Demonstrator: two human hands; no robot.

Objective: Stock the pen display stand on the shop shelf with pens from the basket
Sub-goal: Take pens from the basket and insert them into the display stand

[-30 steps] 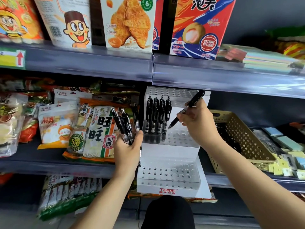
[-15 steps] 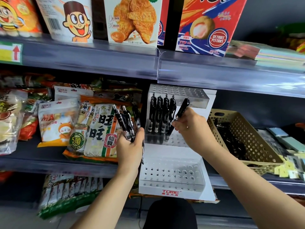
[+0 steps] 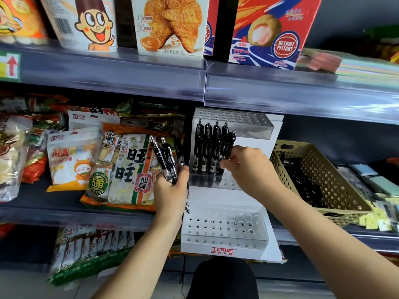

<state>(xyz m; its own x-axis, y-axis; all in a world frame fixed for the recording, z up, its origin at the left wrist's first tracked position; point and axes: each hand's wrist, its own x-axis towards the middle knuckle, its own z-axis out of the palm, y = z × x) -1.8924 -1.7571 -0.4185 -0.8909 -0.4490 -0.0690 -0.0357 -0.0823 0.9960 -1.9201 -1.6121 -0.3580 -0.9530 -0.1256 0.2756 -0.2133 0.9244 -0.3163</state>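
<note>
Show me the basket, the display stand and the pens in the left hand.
basket (image 3: pixel 332 184), head view, perforated wall
display stand (image 3: pixel 222 250), head view, front label strip
pen bundle (image 3: pixel 160 157), head view, leftmost pen's barrel

Rice cracker bag beside white snack pouch; croissant box, basketball-logo box above

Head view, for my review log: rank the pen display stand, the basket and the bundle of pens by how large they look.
1. pen display stand
2. basket, somewhat smaller as seen
3. bundle of pens, clearly smallest
</note>
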